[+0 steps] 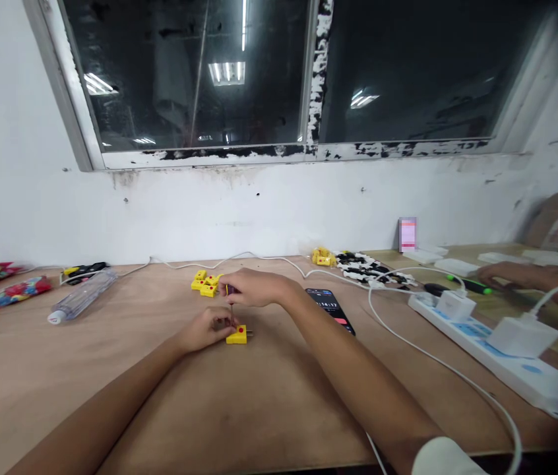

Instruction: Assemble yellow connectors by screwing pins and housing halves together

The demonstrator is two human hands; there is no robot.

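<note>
A small yellow plug-like connector (237,335) with a red dot lies on the wooden table (269,402). My left hand (206,328) is closed on its left side and holds it down. Just above it, my right hand (254,287) pinches a thin screwdriver (230,305) that stands upright, its tip on the connector. Behind my hands lies a small heap of several more yellow connectors (206,282).
A phone (331,308) lies right of my hands. A white power strip (496,349) with chargers and cables runs along the right, where another person's arm (526,276) rests. A clear bottle (81,296), tools and red packets lie at left. More yellow and black parts (363,265) sit near the wall.
</note>
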